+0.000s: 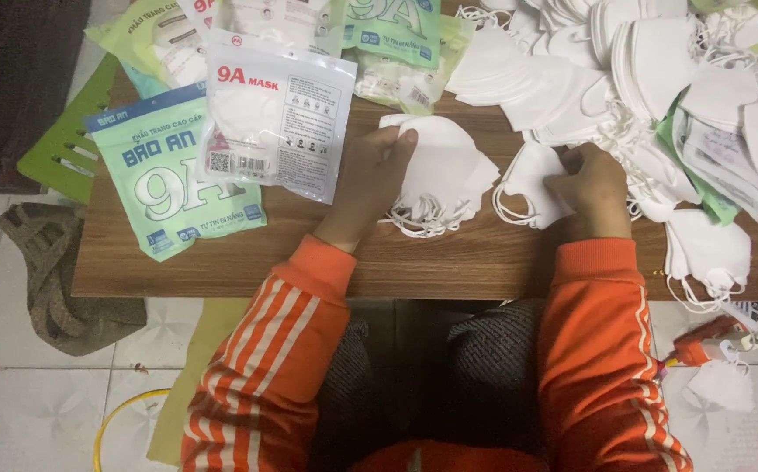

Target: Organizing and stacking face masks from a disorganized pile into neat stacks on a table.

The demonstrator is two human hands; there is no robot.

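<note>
Masks (438,179) stacked under left hand (372,175), gripped; right hand (590,185) pinches another mask (529,183); packets (278,114) left, mask heap (658,70) right.

wooden table (484,262), white masks (571,79), mask packets (169,175)

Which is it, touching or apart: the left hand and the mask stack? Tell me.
Touching. The head view shows the left hand with its fingers curled over the top edge of the mask stack, no gap between them.

Left of the wooden table (221,262), a green plastic stool (60,149) stands above a crumpled brown cloth (55,280); a yellow hoop (121,419) lies below.
</note>
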